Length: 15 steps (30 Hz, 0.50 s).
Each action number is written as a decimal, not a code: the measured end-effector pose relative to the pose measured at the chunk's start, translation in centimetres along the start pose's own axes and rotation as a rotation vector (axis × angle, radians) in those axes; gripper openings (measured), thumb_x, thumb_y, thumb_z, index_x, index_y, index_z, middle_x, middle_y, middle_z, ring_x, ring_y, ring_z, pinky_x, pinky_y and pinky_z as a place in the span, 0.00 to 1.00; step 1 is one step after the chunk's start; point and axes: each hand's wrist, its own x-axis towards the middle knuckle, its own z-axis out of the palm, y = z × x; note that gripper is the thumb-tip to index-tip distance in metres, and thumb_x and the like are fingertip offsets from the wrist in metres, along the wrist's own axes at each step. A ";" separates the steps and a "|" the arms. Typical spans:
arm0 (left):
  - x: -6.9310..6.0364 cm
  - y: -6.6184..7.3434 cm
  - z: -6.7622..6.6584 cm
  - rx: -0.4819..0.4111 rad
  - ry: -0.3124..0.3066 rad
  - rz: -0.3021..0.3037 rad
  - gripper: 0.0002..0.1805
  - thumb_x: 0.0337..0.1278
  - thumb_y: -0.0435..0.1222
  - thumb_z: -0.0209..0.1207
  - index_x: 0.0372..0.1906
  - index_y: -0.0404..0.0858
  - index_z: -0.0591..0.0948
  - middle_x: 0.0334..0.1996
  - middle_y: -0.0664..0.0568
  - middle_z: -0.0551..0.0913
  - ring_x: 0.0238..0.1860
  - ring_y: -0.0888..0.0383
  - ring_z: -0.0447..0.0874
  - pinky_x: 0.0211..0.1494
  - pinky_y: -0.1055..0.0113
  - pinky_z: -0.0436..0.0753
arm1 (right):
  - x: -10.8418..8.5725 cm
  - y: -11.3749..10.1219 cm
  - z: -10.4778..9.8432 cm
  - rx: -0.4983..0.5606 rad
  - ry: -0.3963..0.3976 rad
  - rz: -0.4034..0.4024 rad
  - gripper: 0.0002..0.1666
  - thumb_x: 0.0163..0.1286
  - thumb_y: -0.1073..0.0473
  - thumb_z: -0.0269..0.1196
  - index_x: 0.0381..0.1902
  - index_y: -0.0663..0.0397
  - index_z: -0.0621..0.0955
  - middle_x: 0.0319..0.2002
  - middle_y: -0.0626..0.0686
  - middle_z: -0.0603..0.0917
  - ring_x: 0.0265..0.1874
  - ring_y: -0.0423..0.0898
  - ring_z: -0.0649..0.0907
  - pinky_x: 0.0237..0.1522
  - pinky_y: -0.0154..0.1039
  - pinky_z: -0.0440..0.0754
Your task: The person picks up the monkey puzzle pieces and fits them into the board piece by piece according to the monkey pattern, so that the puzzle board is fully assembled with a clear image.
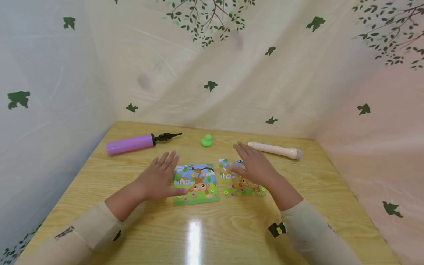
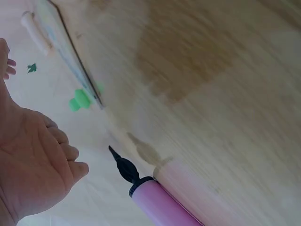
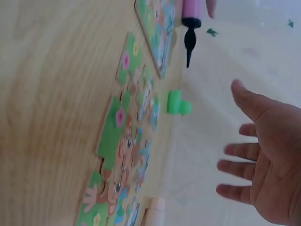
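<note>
Green-and-blue pieces (image 1: 243, 183), gaps between, on surface (image 1: 159, 232), right of monkey board (image 1: 198, 184). Left hand (image 1: 156, 182) hangs over board's left edge, right hand (image 1: 256, 165) over pieces; both spread, holding nothing. From afar I judge fitting step unfinished; next move calls for pinching one piece.

With the picture board (image 1: 195, 198) as your clock's centre and the curtain (image 1: 182, 99) closing off 12 o'clock beyond the far edge, you have bare surface (image 1: 228, 232) for a low pass from 5 round to 7, but your left hand (image 1: 156, 181) blocks 9, its thumb over the board. Farther out, the pump (image 1: 132, 144) bars 10, the green duck (image 1: 207, 141) stands just past 12 and the pale wand (image 1: 275, 149) lies across 2, leaving a small gap at 12 between pump and duck. At 3, the puzzle pieces (image 1: 245, 189) lie beside the board with only a narrow strip between, your right hand (image 1: 256, 168) above them.
</note>
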 end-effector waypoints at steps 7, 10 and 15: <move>0.4 -0.6 0.7 0.050 -0.177 0.023 0.69 0.43 0.80 0.48 0.78 0.34 0.45 0.79 0.41 0.40 0.79 0.41 0.37 0.79 0.42 0.46 | 3.2 1.2 0.7 0.051 -0.167 -0.037 0.38 0.70 0.45 0.62 0.72 0.52 0.66 0.70 0.58 0.69 0.68 0.58 0.70 0.66 0.56 0.73; 0.6 -0.6 0.9 0.059 -0.227 0.021 0.68 0.44 0.78 0.51 0.78 0.34 0.46 0.79 0.41 0.41 0.79 0.41 0.38 0.79 0.44 0.46 | 4.4 1.2 1.4 0.040 -0.230 -0.061 0.34 0.71 0.48 0.62 0.70 0.55 0.69 0.69 0.59 0.70 0.67 0.58 0.72 0.65 0.55 0.74; 0.6 -0.7 1.0 0.047 -0.274 0.017 0.65 0.48 0.74 0.53 0.77 0.32 0.50 0.79 0.39 0.44 0.79 0.41 0.40 0.80 0.45 0.47 | 5.8 1.1 2.6 0.005 -0.299 -0.094 0.32 0.72 0.49 0.61 0.68 0.58 0.71 0.67 0.60 0.72 0.65 0.58 0.74 0.63 0.53 0.76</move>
